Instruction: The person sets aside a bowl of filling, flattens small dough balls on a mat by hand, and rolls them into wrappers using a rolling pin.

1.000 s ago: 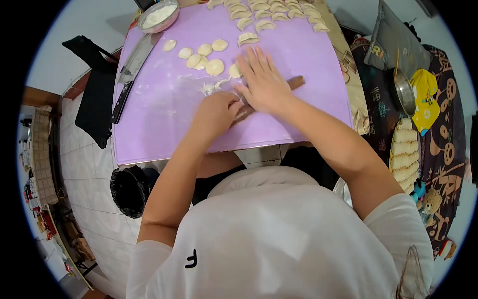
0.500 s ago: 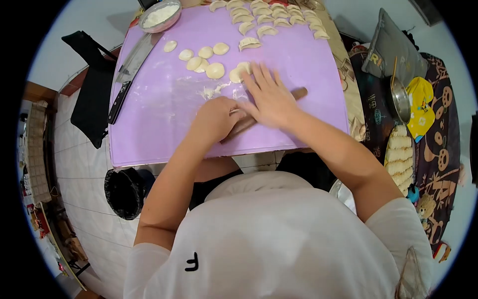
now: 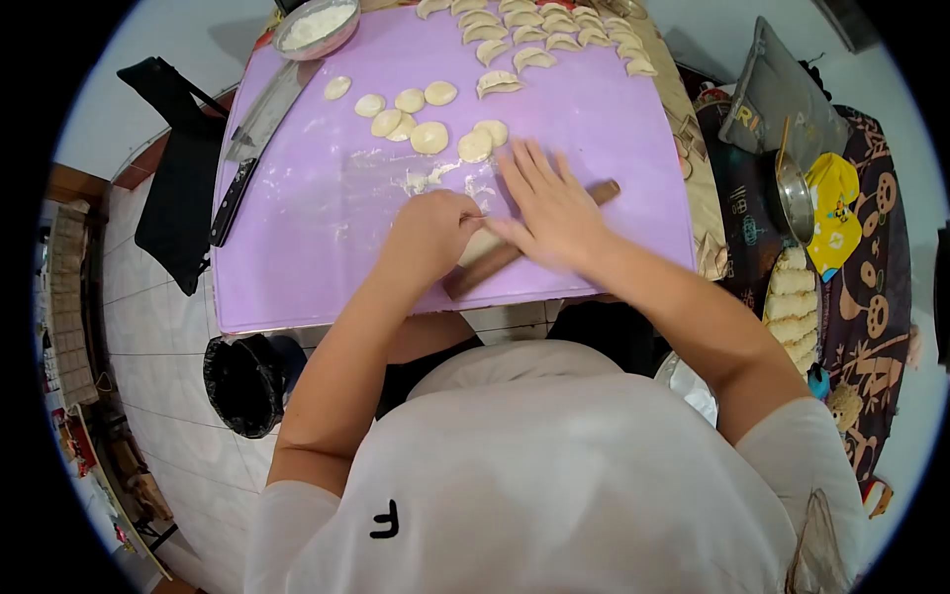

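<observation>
My left hand (image 3: 431, 234) pinches the edge of a dough piece (image 3: 479, 247) on the purple mat (image 3: 287, 267). Flat on the wooden rolling pin (image 3: 487, 271) lies my right hand (image 3: 556, 210), its fingers spread and pointing away from me. The pin slants from near the mat's front edge up to the right, against the dough. Beyond the hands are two overlapping dough rounds (image 3: 475, 147) and, further left, several more rounds (image 3: 429, 138). White flour (image 3: 427, 178) is scattered between them and my left hand.
Folded dumplings (image 3: 500, 83) stand in rows at the far side. A cleaver (image 3: 234, 203) lies at the left, below a bowl of flour (image 3: 319, 30). A black-lined bin (image 3: 242, 388) is on the floor at left; a metal pan (image 3: 792, 198) is at right.
The rolling pin and my right hand have moved toward me and a little right, uncovering the two overlapping rounds and more of the pinched dough. My left hand stays nearly in place.
</observation>
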A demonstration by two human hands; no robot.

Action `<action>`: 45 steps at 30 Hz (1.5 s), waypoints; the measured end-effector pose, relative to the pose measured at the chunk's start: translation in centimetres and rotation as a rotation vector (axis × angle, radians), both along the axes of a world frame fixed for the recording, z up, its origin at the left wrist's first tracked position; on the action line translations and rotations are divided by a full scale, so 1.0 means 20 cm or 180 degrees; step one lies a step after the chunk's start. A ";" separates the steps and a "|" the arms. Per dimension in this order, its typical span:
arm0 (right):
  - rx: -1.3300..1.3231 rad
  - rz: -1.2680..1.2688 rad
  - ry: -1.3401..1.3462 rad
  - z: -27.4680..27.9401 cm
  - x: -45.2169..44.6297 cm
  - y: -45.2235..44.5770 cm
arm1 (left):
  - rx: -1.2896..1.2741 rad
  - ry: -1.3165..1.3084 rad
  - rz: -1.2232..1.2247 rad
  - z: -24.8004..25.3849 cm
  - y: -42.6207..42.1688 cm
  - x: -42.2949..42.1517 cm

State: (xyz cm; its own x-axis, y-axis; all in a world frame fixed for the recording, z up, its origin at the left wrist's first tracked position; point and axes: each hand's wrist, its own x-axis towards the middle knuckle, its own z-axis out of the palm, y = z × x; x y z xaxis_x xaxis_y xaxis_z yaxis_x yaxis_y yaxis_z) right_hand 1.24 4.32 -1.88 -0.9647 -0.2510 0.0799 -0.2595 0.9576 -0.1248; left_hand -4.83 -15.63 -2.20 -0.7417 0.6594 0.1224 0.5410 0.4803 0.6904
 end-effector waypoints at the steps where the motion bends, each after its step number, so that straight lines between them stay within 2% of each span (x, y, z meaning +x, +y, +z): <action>1: 0.0034 0.0051 -0.0059 0.02 0.08 0.02 | 0.0055 -0.0172 -0.0030 0.00 -0.01 0.00; 4: 0.0067 0.0123 -0.0056 0.01 0.14 0.04 | -0.0313 -0.1129 0.0537 0.06 -0.03 0.04; 7: -0.0210 -0.0080 0.0250 -0.04 -0.19 -0.02 | -0.0463 -0.0494 0.0511 0.10 -0.04 0.07; 10: -0.0155 -0.0122 0.0747 -0.06 -0.34 -0.06 | -0.0160 -0.0031 0.0589 0.08 -0.01 0.06; 13: -0.0017 -0.0007 0.0234 0.00 -0.08 -0.02 | -0.0280 0.0315 -0.0068 0.03 -0.01 0.01; 16: 0.0015 0.0130 -0.0134 0.04 0.16 0.05 | 0.0185 -0.1050 0.0373 0.02 -0.03 0.03; 20: -0.0126 -0.0098 0.0263 -0.02 -0.16 -0.02 | -0.0415 -0.0784 0.0400 0.11 -0.05 0.06; 23: -0.0188 -0.0181 0.1023 -0.08 -0.37 -0.05 | -0.0553 -0.0339 0.0380 0.15 -0.04 0.06; 25: -0.0173 -0.0074 0.0614 -0.04 -0.25 -0.04 | -0.0518 -0.0045 0.0174 0.10 -0.02 0.03; 29: 0.0011 0.0217 -0.0114 0.04 0.18 0.06 | -0.0115 -0.0788 0.0315 0.05 -0.04 0.02; 31: 0.0057 0.0124 -0.0133 0.03 0.12 0.04 | -0.0218 -0.1195 0.0538 0.07 -0.05 0.04; 35: -0.0204 -0.0065 0.0531 -0.06 -0.27 -0.03 | -0.0377 -0.0593 0.0542 0.13 -0.07 0.06; 38: -0.0276 -0.0007 0.0686 -0.03 -0.30 -0.04 | -0.0417 -0.0185 0.0381 0.10 -0.06 0.03; 40: -0.0128 0.0069 0.0382 -0.03 -0.08 0.00 | -0.0536 -0.0082 0.0032 0.09 -0.04 0.01; 43: -0.0123 0.0191 0.0066 0.02 0.21 0.06 | -0.0081 -0.1048 0.0428 0.10 -0.04 0.00; 45: -0.0090 0.0132 0.0023 0.03 0.24 0.08 | -0.0265 -0.1106 0.0464 0.09 -0.05 0.02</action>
State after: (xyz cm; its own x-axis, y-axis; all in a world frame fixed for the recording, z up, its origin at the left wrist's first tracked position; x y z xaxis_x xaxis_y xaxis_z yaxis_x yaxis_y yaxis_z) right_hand 6.08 5.82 -1.38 -0.9529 -0.2883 0.0945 -0.2999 0.9421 -0.1498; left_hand -4.49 -16.59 -0.43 -0.8164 0.5410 -0.2023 0.2035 0.5972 0.7759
